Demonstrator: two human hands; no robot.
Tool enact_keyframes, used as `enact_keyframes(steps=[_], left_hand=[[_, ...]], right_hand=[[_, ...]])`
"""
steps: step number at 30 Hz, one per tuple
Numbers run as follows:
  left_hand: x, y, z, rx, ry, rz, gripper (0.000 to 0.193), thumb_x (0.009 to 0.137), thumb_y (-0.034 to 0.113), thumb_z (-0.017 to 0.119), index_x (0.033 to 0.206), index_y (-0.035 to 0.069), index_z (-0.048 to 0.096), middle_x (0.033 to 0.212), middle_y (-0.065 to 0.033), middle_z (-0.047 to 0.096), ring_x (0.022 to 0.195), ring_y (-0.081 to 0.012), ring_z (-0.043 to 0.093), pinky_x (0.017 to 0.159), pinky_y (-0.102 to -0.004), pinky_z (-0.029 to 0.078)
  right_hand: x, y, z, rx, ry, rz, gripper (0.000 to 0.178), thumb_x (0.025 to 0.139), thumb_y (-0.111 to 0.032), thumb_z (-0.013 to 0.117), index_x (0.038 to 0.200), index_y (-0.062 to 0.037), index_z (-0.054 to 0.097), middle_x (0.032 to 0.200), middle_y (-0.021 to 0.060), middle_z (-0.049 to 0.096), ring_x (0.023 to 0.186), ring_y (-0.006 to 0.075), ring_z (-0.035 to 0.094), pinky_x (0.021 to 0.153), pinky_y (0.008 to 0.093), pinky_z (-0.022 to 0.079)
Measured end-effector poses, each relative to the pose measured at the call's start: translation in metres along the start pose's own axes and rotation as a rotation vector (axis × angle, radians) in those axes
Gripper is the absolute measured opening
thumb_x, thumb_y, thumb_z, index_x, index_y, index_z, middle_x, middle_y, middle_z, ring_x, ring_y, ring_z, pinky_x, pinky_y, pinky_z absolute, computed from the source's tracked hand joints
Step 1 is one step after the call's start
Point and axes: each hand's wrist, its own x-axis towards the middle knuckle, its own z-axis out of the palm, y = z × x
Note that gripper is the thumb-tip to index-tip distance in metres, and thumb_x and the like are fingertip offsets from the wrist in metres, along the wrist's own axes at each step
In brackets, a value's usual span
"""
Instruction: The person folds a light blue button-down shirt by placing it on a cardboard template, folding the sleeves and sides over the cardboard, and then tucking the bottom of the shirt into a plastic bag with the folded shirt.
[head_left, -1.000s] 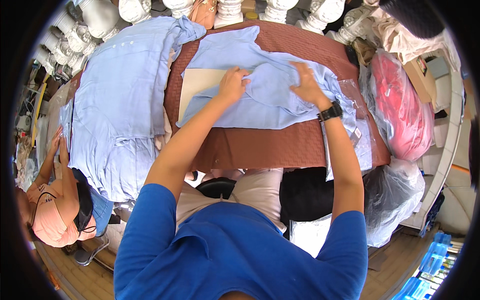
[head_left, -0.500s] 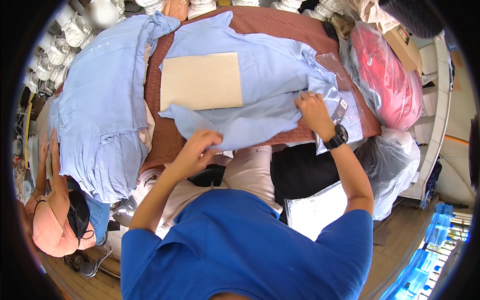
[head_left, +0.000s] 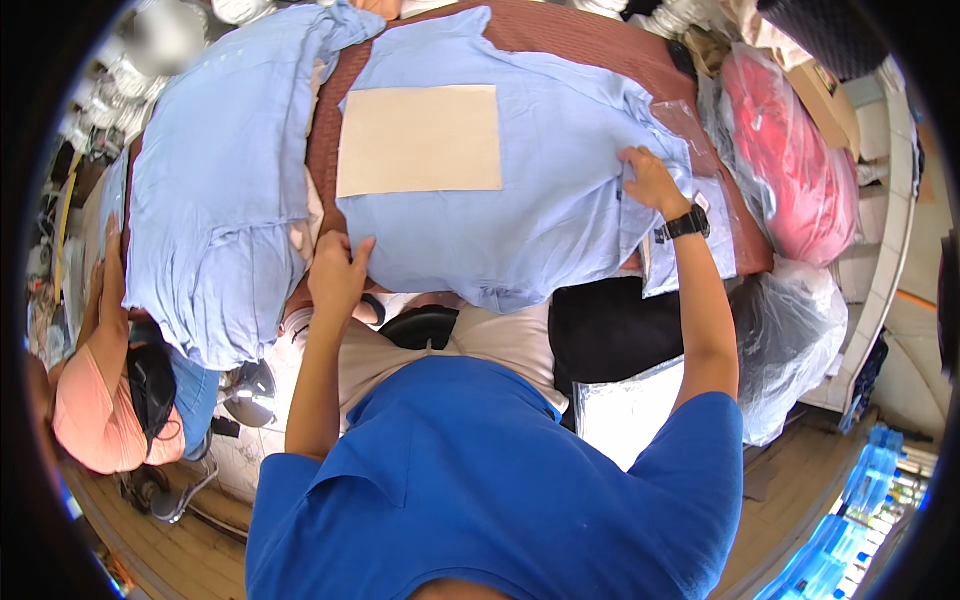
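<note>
A light blue shirt [head_left: 560, 130] lies spread over the brown-covered table, its near edge hanging slightly over my lap. On it rests a flat beige cardboard sheet [head_left: 418, 140], toward the shirt's left part. My left hand [head_left: 338, 272] is at the shirt's near left edge, thumb and fingers apart, with nothing visibly gripped. My right hand [head_left: 655, 185], a black watch on its wrist, touches the right part of the shirt with thumb and fingers apart. Beside this hand lies a clear plastic packet [head_left: 712, 225] holding folded blue cloth, partly under the shirt.
A tall pile of light blue shirts [head_left: 220, 180] stands to the left. A person in a peach top [head_left: 100, 410] works beyond it. On the right are a clear bag of red cloth [head_left: 785, 160], a cardboard box [head_left: 825, 105] and a translucent plastic bag [head_left: 795, 345]. Black cloth [head_left: 610, 330] hangs near my lap.
The shirt's near flap, folded up and lifted before, now lies spread toward me. My left hand has moved left to the shirt's edge; my right hand has loosened from the bunched cloth.
</note>
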Motion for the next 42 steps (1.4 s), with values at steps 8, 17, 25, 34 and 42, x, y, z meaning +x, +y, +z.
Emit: enact_keyframes(steps=[8, 17, 25, 34, 42], left_hand=[[-0.004, -0.02, 0.0, -0.341, -0.036, -0.113, 0.025, 0.089, 0.016, 0.068, 0.1, -0.001, 0.053, 0.083, -0.0151, 0.061, 0.063, -0.0271, 0.057, 0.061, -0.0393, 0.047], [0.062, -0.018, 0.013, -0.131, 0.028, -0.092, 0.027, 0.093, 0.016, 0.064, 0.11, -0.004, 0.056, 0.085, -0.0165, 0.066, 0.076, -0.0282, 0.065, 0.072, -0.0402, 0.051], [0.086, -0.057, 0.01, -0.547, -0.03, -0.176, 0.011, 0.085, 0.001, 0.066, 0.092, -0.001, 0.057, 0.078, -0.0163, 0.063, 0.067, -0.0328, 0.062, 0.069, -0.0411, 0.052], [0.079, -0.017, 0.01, -0.056, 0.25, 0.138, 0.03, 0.083, -0.01, 0.055, 0.111, -0.001, 0.056, 0.108, -0.0254, 0.056, 0.1, -0.044, 0.058, 0.088, -0.0471, 0.047], [0.097, -0.024, 0.018, -0.301, 0.184, 0.084, 0.021, 0.086, -0.006, 0.058, 0.107, -0.003, 0.058, 0.104, -0.0222, 0.062, 0.097, -0.0399, 0.062, 0.085, -0.0454, 0.05]], right_hand=[[-0.015, 0.021, -0.013, -0.471, -0.394, 0.084, 0.029, 0.073, -0.01, 0.066, 0.101, -0.0092, 0.069, 0.11, 0.0185, 0.063, 0.102, 0.0407, 0.06, 0.087, 0.0494, 0.049], [0.035, -0.151, 0.035, 0.233, 0.103, -0.32, 0.046, 0.09, -0.035, 0.067, 0.132, -0.0153, 0.058, 0.14, 0.0171, 0.047, 0.127, 0.0406, 0.045, 0.107, 0.0473, 0.037], [0.065, -0.225, 0.119, 0.135, 0.176, -0.417, 0.055, 0.092, -0.051, 0.058, 0.139, -0.0242, 0.053, 0.151, 0.0097, 0.038, 0.141, 0.0395, 0.029, 0.115, 0.0595, 0.019], [0.058, -0.228, 0.106, 0.195, 0.073, -0.45, 0.066, 0.085, -0.053, 0.064, 0.142, -0.0209, 0.05, 0.152, 0.0113, 0.037, 0.143, 0.0397, 0.027, 0.114, 0.0636, 0.017], [0.056, -0.268, 0.112, -0.025, 0.278, -0.596, 0.052, 0.087, -0.028, 0.065, 0.135, -0.0128, 0.052, 0.132, 0.0169, 0.055, 0.119, 0.0384, 0.054, 0.099, 0.0517, 0.046]])
